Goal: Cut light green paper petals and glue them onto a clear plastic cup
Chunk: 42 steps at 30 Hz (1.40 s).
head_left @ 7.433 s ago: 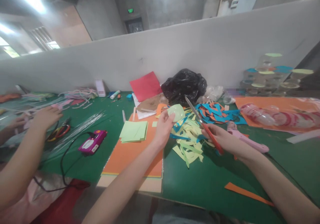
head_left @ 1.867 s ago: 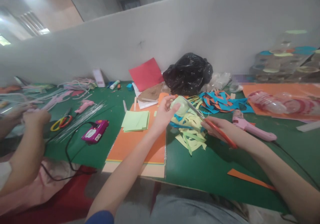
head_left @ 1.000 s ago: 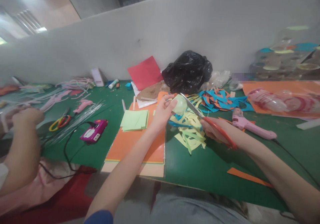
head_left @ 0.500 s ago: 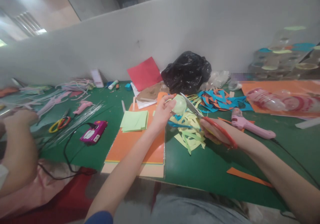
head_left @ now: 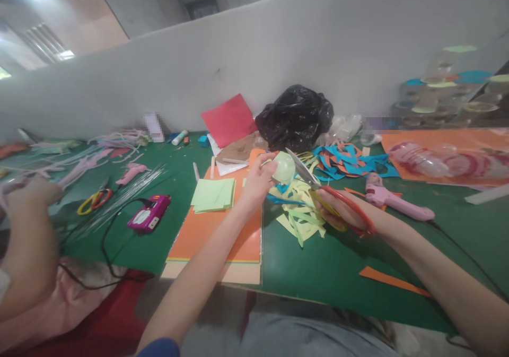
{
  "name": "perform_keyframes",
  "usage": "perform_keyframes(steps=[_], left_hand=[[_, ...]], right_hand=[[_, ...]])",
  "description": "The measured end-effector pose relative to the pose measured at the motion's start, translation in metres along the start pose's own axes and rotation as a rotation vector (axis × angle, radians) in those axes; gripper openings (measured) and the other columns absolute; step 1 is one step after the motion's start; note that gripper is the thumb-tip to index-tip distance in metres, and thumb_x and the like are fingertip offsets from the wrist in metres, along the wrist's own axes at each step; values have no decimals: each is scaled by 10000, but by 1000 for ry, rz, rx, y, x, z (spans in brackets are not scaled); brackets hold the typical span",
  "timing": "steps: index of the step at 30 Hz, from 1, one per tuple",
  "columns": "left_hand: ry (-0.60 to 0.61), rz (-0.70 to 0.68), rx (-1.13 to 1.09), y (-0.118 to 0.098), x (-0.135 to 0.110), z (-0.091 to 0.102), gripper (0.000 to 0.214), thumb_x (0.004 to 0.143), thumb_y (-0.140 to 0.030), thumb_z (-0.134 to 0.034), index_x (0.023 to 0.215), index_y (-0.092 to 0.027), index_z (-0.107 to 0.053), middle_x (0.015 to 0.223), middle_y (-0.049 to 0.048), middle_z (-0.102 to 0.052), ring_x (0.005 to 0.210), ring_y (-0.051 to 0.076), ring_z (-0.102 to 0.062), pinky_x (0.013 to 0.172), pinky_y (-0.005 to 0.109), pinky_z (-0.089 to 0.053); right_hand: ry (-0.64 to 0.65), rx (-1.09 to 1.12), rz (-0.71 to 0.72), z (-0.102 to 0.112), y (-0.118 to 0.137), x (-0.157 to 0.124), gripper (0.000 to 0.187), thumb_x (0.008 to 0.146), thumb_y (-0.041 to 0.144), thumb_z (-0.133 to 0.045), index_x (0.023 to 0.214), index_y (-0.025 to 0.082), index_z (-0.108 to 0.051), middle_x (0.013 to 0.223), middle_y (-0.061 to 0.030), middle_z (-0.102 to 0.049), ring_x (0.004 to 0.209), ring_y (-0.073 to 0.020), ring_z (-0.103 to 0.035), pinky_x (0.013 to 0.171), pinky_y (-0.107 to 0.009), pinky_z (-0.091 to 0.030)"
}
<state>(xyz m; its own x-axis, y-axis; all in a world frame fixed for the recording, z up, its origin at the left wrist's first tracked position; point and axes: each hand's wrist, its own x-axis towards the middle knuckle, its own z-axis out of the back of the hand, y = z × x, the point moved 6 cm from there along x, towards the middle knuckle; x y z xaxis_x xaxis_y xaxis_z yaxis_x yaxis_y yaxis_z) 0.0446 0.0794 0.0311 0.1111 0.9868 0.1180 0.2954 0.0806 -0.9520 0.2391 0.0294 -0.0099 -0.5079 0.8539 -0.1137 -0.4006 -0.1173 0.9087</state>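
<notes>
My left hand (head_left: 260, 177) grips a round, pale green piece (head_left: 284, 168) by its left side. It looks slightly see-through, but I cannot tell whether it is paper alone or paper on clear plastic. My right hand (head_left: 338, 208) is wrapped round a pair of scissors (head_left: 304, 170) with red and yellow handles. Their blades point up and left, with the tips close by the piece's right edge; whether they touch it is unclear. Beneath lies a pile of yellow-green paper scraps (head_left: 304, 216). A stack of pale green paper (head_left: 214, 193) rests on orange sheets (head_left: 222, 240) beside my left forearm.
Behind the scraps sit a black plastic bag (head_left: 296, 117) and blue and orange strips (head_left: 350, 160). A pink glue gun (head_left: 397, 200) with a cord lies at right, near cut plastic bottles (head_left: 421, 158). Another person's hand (head_left: 34, 192) works at far left by a purple box (head_left: 150, 214).
The scissors and my right hand have shifted very slightly, and the handles look a little more spread. The round piece has turned a little in my left hand. The camera view has moved slightly.
</notes>
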Motion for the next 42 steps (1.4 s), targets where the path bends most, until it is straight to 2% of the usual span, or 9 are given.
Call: perform_keyframes(steps=[6, 11, 17, 21, 27, 31, 38, 42], left_hand=[[13, -4, -22, 0, 1, -1, 461, 785, -530, -767, 1076, -223, -586, 927, 21, -632, 792, 134, -626, 699, 257, -533], [15, -6, -33, -1, 0, -1, 491, 760, -544, -784, 1070, -221, -582, 905, 10, -625, 770, 127, -615, 691, 257, -533], [18, 6, -29, -2, 0, -2, 471, 780, -534, -768, 1081, -227, -573, 924, 11, -639, 769, 127, -628, 706, 266, -527], [18, 3, -34, 0, 1, -1, 474, 778, -536, -770, 1086, -229, -579, 922, 10, -647, 768, 125, -636, 702, 263, -526], [39, -19, -42, 1, 2, 0, 487, 784, -543, -764, 1103, -228, -572, 936, 16, -663, 822, 139, -665, 743, 278, -552], [34, -18, -39, 1, 2, 0, 502, 778, -544, -769, 1112, -226, -569, 946, 21, -669, 840, 144, -669, 787, 304, -556], [3, -10, -11, 1, 2, 2, 493, 770, -549, -778, 1094, -227, -594, 949, 22, -658, 815, 132, -653, 748, 276, -545], [3, -14, -1, -1, 2, 2, 445, 794, -513, -771, 1089, -226, -603, 927, 17, -641, 802, 121, -639, 726, 252, -535]], right_hand=[[26, 59, 30, -4, 1, 2, 581, 1001, 690, -297, 711, 206, -437, 520, 36, -457, 455, -102, -423, 498, -257, -369], [43, 188, 12, -6, 2, 3, 570, 988, 707, -318, 720, 213, -413, 537, 44, -415, 450, -101, -379, 463, -260, -327], [87, 229, 32, -9, 11, 0, 540, 1024, 656, -268, 739, 217, -398, 555, 40, -396, 478, -108, -370, 504, -280, -336], [89, 264, 41, -11, 17, 0, 557, 1003, 694, -276, 746, 217, -403, 546, 43, -393, 471, -105, -345, 492, -272, -327], [81, 318, -28, -13, 27, -3, 558, 1001, 690, -272, 757, 209, -419, 513, 53, -390, 455, -93, -342, 490, -241, -318], [100, 373, -71, -15, 25, -3, 569, 994, 707, -245, 789, 209, -430, 486, 60, -372, 444, -96, -321, 490, -241, -318], [68, 275, 12, -9, 24, -1, 615, 930, 800, -308, 772, 214, -404, 538, 55, -371, 476, -94, -318, 486, -244, -301], [79, 293, -62, -7, 10, 2, 617, 885, 827, -397, 802, 216, -391, 600, 73, -314, 501, -78, -252, 462, -220, -232]])
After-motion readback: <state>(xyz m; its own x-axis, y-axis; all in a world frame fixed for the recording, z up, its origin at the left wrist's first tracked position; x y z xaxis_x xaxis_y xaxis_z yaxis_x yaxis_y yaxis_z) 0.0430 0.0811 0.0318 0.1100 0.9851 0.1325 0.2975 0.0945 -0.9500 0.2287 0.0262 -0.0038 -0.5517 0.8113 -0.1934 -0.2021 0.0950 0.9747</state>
